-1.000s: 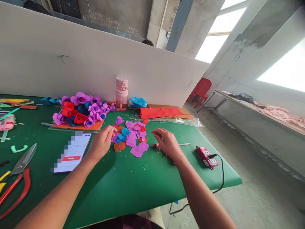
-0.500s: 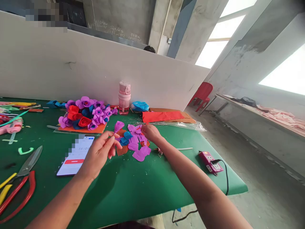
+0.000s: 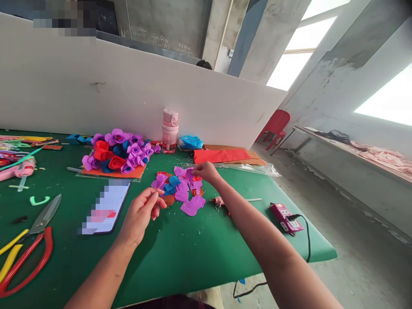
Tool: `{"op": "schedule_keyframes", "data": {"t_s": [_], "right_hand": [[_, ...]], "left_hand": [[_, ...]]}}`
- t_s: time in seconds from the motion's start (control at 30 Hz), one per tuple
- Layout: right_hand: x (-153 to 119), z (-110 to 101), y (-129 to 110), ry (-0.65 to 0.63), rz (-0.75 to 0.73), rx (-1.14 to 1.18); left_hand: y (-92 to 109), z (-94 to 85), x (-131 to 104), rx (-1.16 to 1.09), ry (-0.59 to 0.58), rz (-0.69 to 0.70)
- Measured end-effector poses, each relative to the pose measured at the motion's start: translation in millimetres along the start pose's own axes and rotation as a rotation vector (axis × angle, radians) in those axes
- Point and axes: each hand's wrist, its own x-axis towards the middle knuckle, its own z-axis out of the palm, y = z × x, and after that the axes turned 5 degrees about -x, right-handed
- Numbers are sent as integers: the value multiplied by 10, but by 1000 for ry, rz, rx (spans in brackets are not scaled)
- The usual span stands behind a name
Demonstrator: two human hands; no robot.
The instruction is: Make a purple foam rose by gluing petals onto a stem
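A green-topped table (image 3: 180, 262) spans the lower view, its near right corner jutting over the grey floor. Along its far edge stands a long, flat white board (image 3: 135, 81). Toward the far right corner, a rectangular red sheet (image 3: 222, 156) lies on a brown sheet (image 3: 256, 157). Left of these, near the far edge, a bunch of purple, red and blue paper-like flowers (image 3: 116, 162) rests on a flat orange sheet (image 3: 137, 171). Metal-bladed scissors with red looped handles (image 3: 47, 214) lie at the left, toward the near edge. A translucent pink bottle (image 3: 170, 133) stands upright by the far edge.

The left hand (image 3: 143, 210) is above the table's middle, the right hand (image 3: 206, 172) farther toward the far edge. A flat phone with a bright screen (image 3: 118, 197), partly pixelated, lies between scissors and left hand. Near the right edge sits a magenta box (image 3: 283, 216) with a black cord (image 3: 308, 240) plugged in.

Mid-table, loose purple, blue, red and brown cut pieces (image 3: 183, 196) lie overlapping. The left thumb and forefinger pinch the lower end of a curved purple petal (image 3: 159, 180) beside them. The right fingertips, bent, meet the pieces' far right side; whether they grip one I cannot tell.
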Motion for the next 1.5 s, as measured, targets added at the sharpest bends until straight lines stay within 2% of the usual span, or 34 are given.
{"op": "schedule_keyframes", "data": {"t_s": [0.2, 0.37, 0.43, 0.53, 0.63, 0.83, 0.93, 1.03, 1.17, 1.23, 1.3, 1.43, 1.5], "right_hand": [[-48, -9, 180, -20, -15, 162], [-71, -49, 211, 8, -16, 133], [-108, -64, 170, 4, -27, 99], [-175, -56, 63, 18, -35, 11], [-228, 18, -101, 43, -79, -71], [-255, 344, -540, -39, -324, -68], [-239, 488, -718, -6, -415, -19], [-219, 569, -837, 28, -455, 29], [-242, 570, -919, 9, -472, 38], [-304, 537, -934, 35, -473, 117], [-405, 498, -943, 47, -445, 291], [-670, 442, -961, -31, -375, 728], [-777, 426, -968, -58, -374, 876]], "left_hand": [[-30, -9, -50, -51, 23, -25], [-33, -48, -37, -68, 48, -13], [-34, -73, -21, -88, 105, 26], [-26, -115, 4, -131, 227, 108], [-28, -143, 23, -165, 280, 135], [-110, -131, 20, -145, 262, 84], [-153, -114, 10, -112, 252, 68], [-179, -104, 10, -87, 247, 56], [-196, -114, 26, -33, 263, 79], [-203, -128, 32, 24, 283, 125], [-212, -141, 33, 64, 300, 167], [-228, -148, 19, 79, 288, 212], [-223, -139, 5, 118, 271, 235]]}}
